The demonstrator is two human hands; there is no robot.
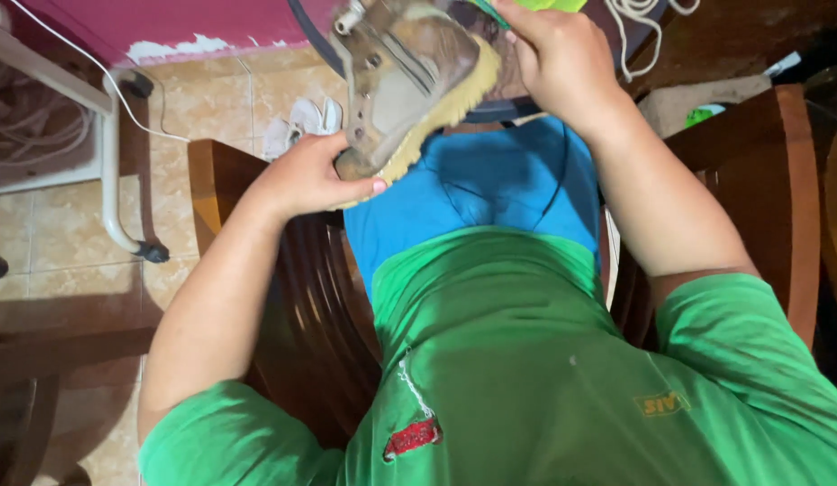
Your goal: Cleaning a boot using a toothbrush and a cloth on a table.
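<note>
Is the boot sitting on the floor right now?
No, the left hand holds the brown boot up by one end above the lap, and the right hand touches it.

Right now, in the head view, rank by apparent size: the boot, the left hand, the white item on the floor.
1. Boot, largest.
2. Left hand.
3. White item, smallest, though partly hidden and farther from the camera, so its true size is unsure.

A boot (409,81) is held above the lap, between the left hand (306,175) at its lower end and the right hand (558,58) at its upper right. A chair (292,297) is found beneath, on the floor (76,243); a stand (112,171) is set at the left.
</note>
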